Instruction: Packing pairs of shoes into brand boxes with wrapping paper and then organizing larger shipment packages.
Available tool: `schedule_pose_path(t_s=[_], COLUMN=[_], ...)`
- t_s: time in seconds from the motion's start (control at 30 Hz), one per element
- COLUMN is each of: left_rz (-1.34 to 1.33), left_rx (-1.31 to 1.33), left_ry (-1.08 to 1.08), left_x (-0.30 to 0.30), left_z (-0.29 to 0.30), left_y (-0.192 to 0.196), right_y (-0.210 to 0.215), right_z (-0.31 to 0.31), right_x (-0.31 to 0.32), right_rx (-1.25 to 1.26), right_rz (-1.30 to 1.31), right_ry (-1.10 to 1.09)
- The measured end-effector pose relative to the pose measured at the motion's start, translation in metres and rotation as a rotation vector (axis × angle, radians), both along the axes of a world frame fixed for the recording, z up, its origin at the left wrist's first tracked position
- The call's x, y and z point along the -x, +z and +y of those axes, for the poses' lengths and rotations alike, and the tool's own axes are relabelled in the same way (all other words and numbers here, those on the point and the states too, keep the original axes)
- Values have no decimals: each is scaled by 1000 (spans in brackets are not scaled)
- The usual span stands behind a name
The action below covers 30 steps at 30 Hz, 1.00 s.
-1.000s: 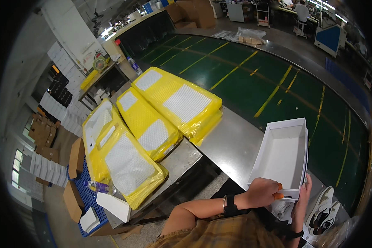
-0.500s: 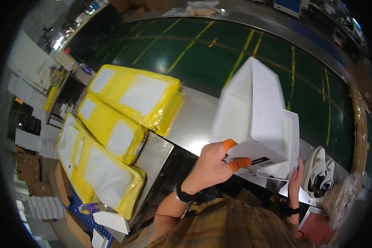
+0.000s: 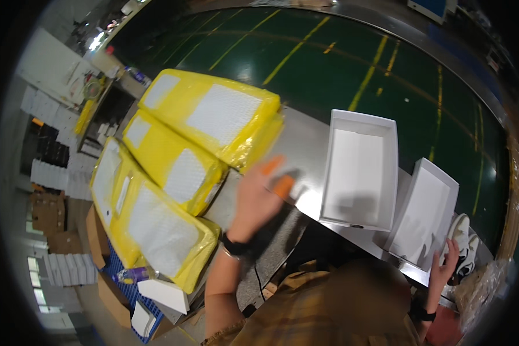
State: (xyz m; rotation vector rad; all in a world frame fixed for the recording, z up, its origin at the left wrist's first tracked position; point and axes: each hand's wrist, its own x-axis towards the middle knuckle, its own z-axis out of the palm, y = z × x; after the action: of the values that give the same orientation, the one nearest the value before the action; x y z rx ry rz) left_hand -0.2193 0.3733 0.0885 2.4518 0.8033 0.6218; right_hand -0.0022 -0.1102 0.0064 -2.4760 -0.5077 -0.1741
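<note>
L hand [image 3: 258,199] hung nr yellow pkgs [image 3: 222,115], fingers apart. R hand [image 3: 442,265], also spread, prob. touched shallow white box [image 3: 424,213].

Three packs [image 3: 181,173] lie side by side on the left. A box [image 3: 357,167] sits on the tabletop [image 3: 303,153], to the right of them. Next to the box, on its right and a bit nearer to the person, is a lid [image 3: 424,213]. The shoes [image 3: 462,248] are to the right of the lid, and a plastic bag [image 3: 484,291] is just nearer than the shoes. The left hand [image 3: 259,196] is between the packs and the box. The right hand [image 3: 442,266] is by the lid's near right side.
</note>
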Motion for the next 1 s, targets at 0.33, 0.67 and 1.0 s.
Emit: schedule_pose_path(t_s=[0.33,0.67,1.0], left_rz=[219,-96,364], left_rx=[-287,0,-159], left_ry=[757,509,489], left_x=[176,153,10], left_z=[203,241,246], left_y=[-141,-110,-110], right_y=[51,128,120], right_z=[209,244,241], right_x=[23,-50,-40], right_rx=[179,-148,-132], right_rz=[-152,195,250], right_ry=[897,938,960])
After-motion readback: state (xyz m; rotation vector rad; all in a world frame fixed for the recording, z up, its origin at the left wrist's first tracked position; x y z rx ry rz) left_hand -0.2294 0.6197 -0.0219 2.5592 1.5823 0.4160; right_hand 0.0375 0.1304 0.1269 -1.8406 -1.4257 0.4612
